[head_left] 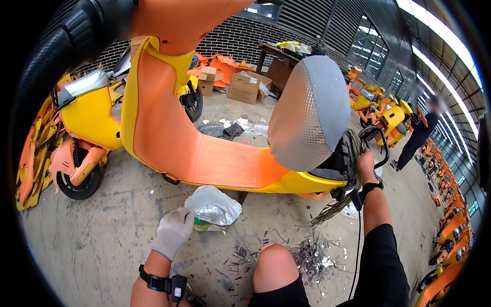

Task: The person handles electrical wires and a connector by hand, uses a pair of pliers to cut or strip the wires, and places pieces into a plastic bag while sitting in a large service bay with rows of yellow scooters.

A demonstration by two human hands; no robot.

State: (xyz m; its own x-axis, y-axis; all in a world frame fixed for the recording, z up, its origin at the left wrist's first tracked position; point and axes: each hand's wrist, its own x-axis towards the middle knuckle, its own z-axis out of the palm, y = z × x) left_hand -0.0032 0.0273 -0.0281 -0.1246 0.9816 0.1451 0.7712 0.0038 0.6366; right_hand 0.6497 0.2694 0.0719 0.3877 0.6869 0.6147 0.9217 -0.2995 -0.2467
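In front of me stands an orange and yellow electric scooter (pixel 225 158), its silver-grey padded seat (pixel 312 112) tipped up. My right hand (pixel 365 165), bare, is closed at the rear, against a bundle of thin tan-grey strands (pixel 328 211) that hangs down beside the black grab rail (pixel 379 143). Its fingertips are partly hidden. My left hand (pixel 175 231) wears a pale glove and has its fingers curled beside a white plastic bag (pixel 212 200) with silvery contents, which lines a green container on the floor. Whether those fingers pinch anything is hidden.
Cut dark scraps (pixel 317 256) litter the floor by my knee. Another yellow scooter (pixel 88 120) stands at left, near stacked panels (pixel 38 148). Cardboard boxes (pixel 244 88) and a table (pixel 279 51) are behind. A person (pixel 422 128) stands far right, near rows of scooters.
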